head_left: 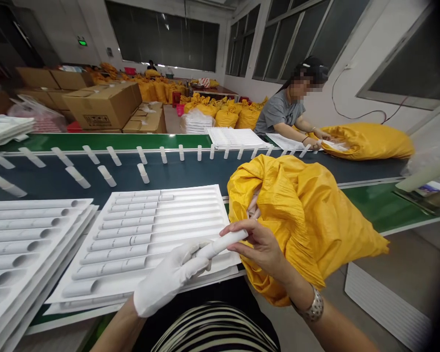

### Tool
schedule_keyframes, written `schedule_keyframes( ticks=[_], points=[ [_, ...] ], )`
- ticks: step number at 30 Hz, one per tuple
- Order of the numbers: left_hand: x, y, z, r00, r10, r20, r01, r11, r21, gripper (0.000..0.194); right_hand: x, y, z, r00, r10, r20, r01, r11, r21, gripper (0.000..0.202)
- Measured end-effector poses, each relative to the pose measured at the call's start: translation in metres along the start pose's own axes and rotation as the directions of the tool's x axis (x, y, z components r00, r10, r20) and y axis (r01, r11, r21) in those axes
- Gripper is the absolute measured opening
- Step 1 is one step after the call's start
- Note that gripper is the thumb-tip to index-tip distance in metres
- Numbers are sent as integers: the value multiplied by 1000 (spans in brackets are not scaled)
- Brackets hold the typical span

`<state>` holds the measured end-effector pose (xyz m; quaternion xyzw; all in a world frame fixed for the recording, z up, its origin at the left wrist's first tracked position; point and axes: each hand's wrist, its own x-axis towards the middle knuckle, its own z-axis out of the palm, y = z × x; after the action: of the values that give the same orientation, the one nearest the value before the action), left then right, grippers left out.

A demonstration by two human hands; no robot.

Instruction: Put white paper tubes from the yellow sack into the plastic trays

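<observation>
A white tube (228, 241) is held slantwise between my two hands. My left hand (170, 278), in a white glove, is closed around its lower end. The thumb and fingertips of my right hand (262, 248), bare, pinch the upper end. Below and behind the tube lies a white grooved tray (190, 217); several white tubes fill the left part of its grooves, and the right part shows bare grooves. Right beside my right hand slumps a yellow sack (300, 210), its mouth open, with pale pieces showing inside.
On the left stand stacked white trays (40, 244). A dark conveyor belt (190, 173) crosses ahead, carrying several small white tubes. Across it a co-worker (284, 110) handles things at another yellow sack (374, 139). Cardboard boxes (104, 105) stand behind at left.
</observation>
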<state>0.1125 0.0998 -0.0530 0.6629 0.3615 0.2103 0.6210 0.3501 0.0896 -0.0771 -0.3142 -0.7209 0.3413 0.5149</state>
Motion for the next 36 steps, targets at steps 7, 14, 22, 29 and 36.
schedule_keyframes(
  ticks=[7, 14, 22, 29, 36],
  points=[
    [11, -23, 25, 917, 355, -184, -287, 905, 315, 31, -7, -6, -26, 971, 239, -20, -236, 935, -264, 37],
    [17, -33, 33, 925, 369, -91, -304, 861, 407, 28, -18, -1, -26, 943, 314, 112, -280, 928, -248, 38],
    [34, -27, 33, 932, 362, 22, -287, 698, 657, 25, -9, 2, -23, 883, 409, 229, -329, 889, -320, 35],
    [101, 6, -85, 862, 218, -457, 175, 720, 672, 20, -1, 19, -71, 859, 506, 76, -414, 774, -479, 19],
    [175, -8, -196, 728, 64, -683, 446, 712, 542, 22, -32, 51, -91, 813, 572, 111, -326, 604, -727, 21]
  ],
)
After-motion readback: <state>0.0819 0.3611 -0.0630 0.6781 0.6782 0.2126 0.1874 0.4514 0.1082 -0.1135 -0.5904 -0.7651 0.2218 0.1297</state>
